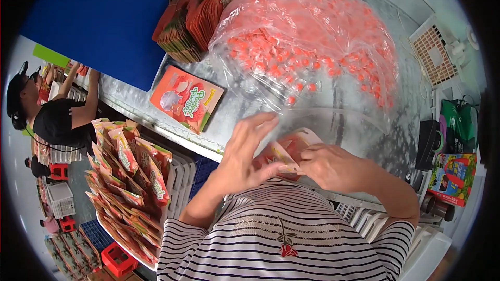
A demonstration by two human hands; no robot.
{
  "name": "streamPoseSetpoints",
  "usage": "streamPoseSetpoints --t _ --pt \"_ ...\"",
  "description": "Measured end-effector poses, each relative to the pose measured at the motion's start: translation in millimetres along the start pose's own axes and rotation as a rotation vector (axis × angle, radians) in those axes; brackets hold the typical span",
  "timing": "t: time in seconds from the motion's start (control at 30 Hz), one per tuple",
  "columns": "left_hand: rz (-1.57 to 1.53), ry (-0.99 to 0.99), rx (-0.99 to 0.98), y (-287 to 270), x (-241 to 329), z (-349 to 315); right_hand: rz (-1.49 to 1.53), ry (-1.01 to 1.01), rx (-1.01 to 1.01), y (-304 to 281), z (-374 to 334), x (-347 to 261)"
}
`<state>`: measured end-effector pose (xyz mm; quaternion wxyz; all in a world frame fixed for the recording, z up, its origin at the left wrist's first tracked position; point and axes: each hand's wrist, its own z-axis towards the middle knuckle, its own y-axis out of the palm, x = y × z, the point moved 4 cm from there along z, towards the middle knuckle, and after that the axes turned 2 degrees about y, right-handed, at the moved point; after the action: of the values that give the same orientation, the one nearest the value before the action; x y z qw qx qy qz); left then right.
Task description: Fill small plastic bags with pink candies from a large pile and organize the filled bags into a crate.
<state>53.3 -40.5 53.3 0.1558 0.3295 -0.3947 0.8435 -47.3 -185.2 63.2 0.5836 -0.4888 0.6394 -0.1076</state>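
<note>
In front of my striped shirt, a red and white printed pouch (282,152) is held up close to my body. My right hand (333,167) is closed on its right edge, fingers bent around it. To the left of the pouch, my left hand (244,152) has its fingers stretched and slightly blurred, with the thumb against the pouch's lower left side. Beyond my hands lies a large clear plastic bag (312,26) full of small red, individually wrapped candies (281,65). Flat stacked pouches (186,98) rest on the table left of the bag.
Bundled pouches (195,15) stand at the back beside a blue board (104,15). At lower left, a basket holds many plump pouches (127,177). A beige plastic basket (433,54) is at far right. Another person in black (62,119) works at the left.
</note>
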Motion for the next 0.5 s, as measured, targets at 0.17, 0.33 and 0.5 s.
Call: streamPoseSetpoints --t 0.17,0.33,0.5 --pt "-0.784 -0.307 -0.455 42 -31 -20 -0.021 -0.026 -0.002 1 -4 -6" --pt "-0.599 -0.193 -0.307 58 -8 -18 0.126 0.069 -0.107 0 -4 4" --pt "-0.583 -0.206 -0.292 65 6 -31 0.076 0.009 -0.420 18 0 12"
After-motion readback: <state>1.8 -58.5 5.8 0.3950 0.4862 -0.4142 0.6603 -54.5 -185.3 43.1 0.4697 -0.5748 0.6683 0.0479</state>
